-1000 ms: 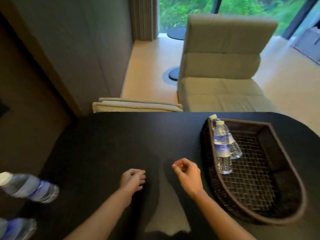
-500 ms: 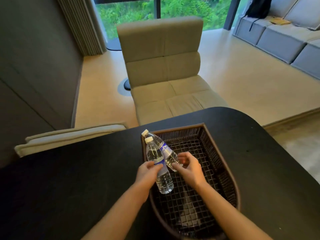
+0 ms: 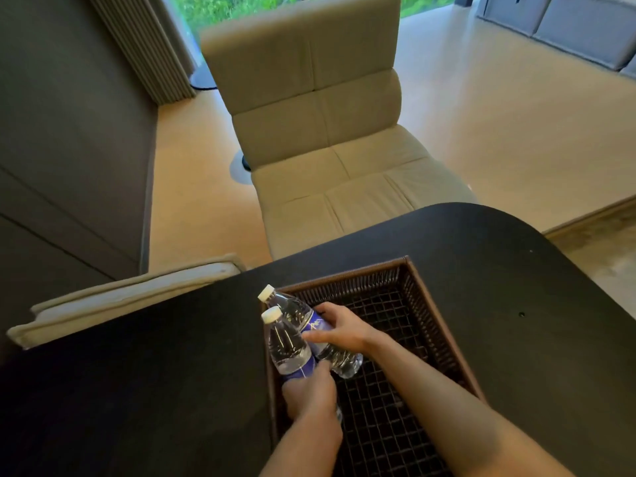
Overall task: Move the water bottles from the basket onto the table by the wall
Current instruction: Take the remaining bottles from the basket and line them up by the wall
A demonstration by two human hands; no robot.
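Both hands now gripping bottles; left hand [image 3: 311,394] hides base

Dim interior, daylight from the window [image 3: 241,5] behind (soft focus, wide-angle bending at edges).

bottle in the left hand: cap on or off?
On. The nearer bottle, gripped low by the left hand, has a white cap seated on its neck. Whether the seal is unbroken cannot be told.

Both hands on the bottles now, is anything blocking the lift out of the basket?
Nothing visible above. The left hand and right hand each grip a bottle; only the low basket wall needs clearing.
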